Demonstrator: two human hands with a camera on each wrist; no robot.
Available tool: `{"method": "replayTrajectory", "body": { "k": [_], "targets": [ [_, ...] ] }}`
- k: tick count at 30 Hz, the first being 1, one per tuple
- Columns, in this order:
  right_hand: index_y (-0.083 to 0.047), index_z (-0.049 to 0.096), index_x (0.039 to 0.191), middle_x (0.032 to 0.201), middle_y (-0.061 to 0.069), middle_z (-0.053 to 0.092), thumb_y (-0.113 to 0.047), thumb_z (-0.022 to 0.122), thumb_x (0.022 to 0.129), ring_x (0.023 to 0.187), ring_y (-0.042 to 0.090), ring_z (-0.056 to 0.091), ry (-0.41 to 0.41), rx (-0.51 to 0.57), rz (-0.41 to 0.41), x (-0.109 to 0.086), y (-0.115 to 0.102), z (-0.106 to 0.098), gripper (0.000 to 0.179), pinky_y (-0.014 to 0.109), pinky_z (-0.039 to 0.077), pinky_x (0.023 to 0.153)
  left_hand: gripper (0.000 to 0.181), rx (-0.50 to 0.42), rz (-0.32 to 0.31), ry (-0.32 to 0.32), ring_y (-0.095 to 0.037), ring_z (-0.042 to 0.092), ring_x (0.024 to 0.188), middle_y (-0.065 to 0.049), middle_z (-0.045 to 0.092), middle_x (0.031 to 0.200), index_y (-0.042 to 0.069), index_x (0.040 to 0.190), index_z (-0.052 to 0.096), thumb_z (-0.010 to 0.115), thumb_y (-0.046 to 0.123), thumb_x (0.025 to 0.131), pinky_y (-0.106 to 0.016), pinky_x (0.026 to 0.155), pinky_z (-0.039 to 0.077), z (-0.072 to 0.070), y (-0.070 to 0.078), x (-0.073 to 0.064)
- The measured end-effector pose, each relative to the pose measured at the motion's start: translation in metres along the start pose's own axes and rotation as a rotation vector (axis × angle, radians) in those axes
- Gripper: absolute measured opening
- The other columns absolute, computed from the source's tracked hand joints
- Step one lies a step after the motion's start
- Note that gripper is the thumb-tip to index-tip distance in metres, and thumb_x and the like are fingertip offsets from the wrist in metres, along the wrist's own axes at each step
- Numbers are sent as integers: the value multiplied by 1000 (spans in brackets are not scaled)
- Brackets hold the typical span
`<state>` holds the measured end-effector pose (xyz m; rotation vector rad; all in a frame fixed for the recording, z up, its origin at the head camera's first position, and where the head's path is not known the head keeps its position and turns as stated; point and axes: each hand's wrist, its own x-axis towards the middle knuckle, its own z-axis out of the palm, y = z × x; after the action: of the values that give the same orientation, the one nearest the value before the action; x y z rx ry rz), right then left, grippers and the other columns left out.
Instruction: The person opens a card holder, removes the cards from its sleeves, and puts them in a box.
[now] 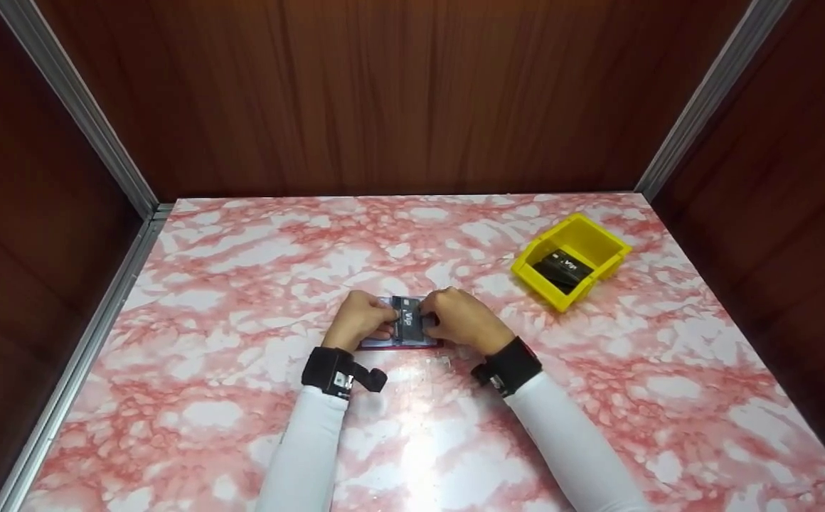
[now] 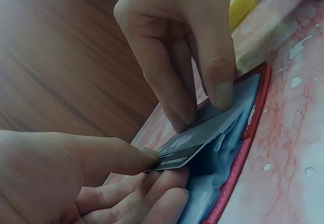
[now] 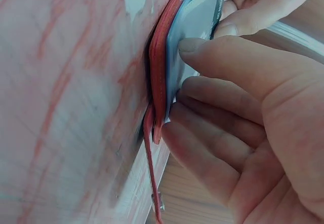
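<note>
A red-edged card holder (image 1: 402, 348) with clear plastic sleeves lies spread on the table between the two hands. My left hand (image 1: 355, 320) pinches one end of a black card (image 2: 178, 155) marked Vip, thumb on top and fingers beneath. The card's other end lies over a clear sleeve (image 2: 245, 105), tilted up from the holder. My right hand (image 1: 466, 320) pinches the sleeve around that far end, its thumb pressing on top and its fingers behind. In the right wrist view, a thin red strap (image 3: 148, 153) with a metal snap hangs from the holder.
A yellow bin (image 1: 608, 267) with several black cards (image 1: 565, 270) stands at the back right. The table (image 1: 242, 284) has a red and white marbled top. Wood-grain panels (image 1: 384, 92) with metal framing enclose its back and sides.
</note>
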<state>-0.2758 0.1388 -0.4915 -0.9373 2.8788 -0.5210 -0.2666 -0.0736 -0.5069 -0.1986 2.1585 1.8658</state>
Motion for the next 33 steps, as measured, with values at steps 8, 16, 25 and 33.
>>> {"method": "replayTrajectory", "body": {
  "k": [8, 16, 25, 33],
  "targets": [
    [-6, 83, 100, 101, 9, 83, -11, 84, 93, 83, 18, 69, 9, -33, -24, 0, 0, -1, 9, 40, 65, 80, 9, 14, 9, 26, -11, 67, 61, -5, 67, 77, -7, 98, 71, 74, -1, 92, -20, 56, 62, 3, 0, -1],
    [-6, 83, 100, 101, 10, 83, -11, 84, 93, 82, 17, 69, 11, -37, -31, 0, 0, 0, 9, 41, 65, 79, 10, 49, 27, 43, -10, 67, 60, -6, 67, 85, -5, 96, 70, 77, -2, 91, -21, 56, 63, 8, 0, 0],
    [-6, 84, 102, 103, 10, 84, -12, 83, 95, 84, 19, 72, 3, -20, -34, 0, 1, 0, 10, 41, 66, 82, 12, 44, 23, 37, -10, 67, 61, -5, 65, 85, -9, 101, 70, 76, -4, 92, -20, 56, 63, 8, 0, 1],
    [-8, 84, 103, 103, 9, 84, -13, 83, 95, 83, 17, 69, -10, 2, -30, 0, 2, -1, 10, 39, 64, 80, 18, 60, 11, 35, -12, 71, 68, -12, 70, 101, -11, 110, 73, 76, -2, 95, -22, 62, 66, 2, 3, 0]
  ]
}}
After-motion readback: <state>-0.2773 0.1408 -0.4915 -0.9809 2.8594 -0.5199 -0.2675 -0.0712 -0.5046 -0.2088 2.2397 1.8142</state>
